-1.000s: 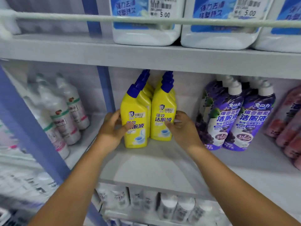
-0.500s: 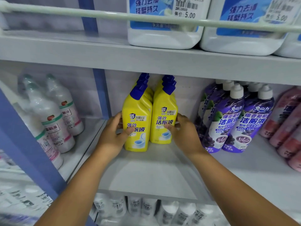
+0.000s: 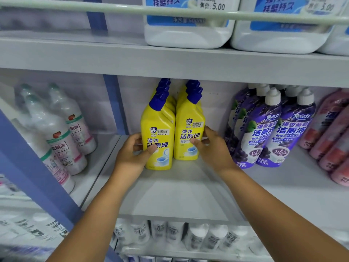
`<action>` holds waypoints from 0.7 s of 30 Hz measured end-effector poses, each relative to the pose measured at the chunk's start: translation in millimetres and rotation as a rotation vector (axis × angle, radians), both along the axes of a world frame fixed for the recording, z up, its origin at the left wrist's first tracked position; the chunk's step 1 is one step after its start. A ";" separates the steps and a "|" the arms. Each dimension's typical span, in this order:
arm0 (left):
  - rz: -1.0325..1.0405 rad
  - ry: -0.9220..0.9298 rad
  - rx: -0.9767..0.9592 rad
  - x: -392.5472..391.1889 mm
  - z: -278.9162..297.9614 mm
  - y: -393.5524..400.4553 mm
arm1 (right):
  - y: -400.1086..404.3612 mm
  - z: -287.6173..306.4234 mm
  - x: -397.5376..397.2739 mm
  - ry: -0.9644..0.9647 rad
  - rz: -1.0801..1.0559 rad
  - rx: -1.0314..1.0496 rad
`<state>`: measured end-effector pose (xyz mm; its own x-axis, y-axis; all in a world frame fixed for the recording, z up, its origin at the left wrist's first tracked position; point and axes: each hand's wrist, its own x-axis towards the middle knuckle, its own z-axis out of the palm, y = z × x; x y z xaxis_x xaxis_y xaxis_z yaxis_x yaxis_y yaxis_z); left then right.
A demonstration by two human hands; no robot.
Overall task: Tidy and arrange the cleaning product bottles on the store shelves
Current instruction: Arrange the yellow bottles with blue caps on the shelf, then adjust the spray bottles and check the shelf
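Behind each front yellow bottle (image 3: 158,137) stands a row of which only blue caps (image 3: 164,86) and slivers of shoulder show, so their count cannot be told. The white jugs (image 3: 187,29) above are cut off by the top edge. The white bottles (image 3: 196,237) on the lower shelf are blurred, their labels unreadable.
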<state>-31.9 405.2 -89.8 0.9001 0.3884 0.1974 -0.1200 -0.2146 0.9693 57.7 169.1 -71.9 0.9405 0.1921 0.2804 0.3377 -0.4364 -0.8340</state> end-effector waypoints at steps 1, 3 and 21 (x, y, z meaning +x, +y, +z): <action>0.005 -0.001 -0.007 0.1 -1.0 -1.3 | 0.8 0.1 -2.1 0.016 -0.003 0.020; 0.009 0.015 -0.026 -0.8 -3.0 -4.6 | 1.2 -0.4 -6.6 0.050 -0.037 0.055; -0.317 -0.047 0.007 -80.3 18.1 -373.9 | -349.1 13.4 -173.2 0.088 -0.336 0.267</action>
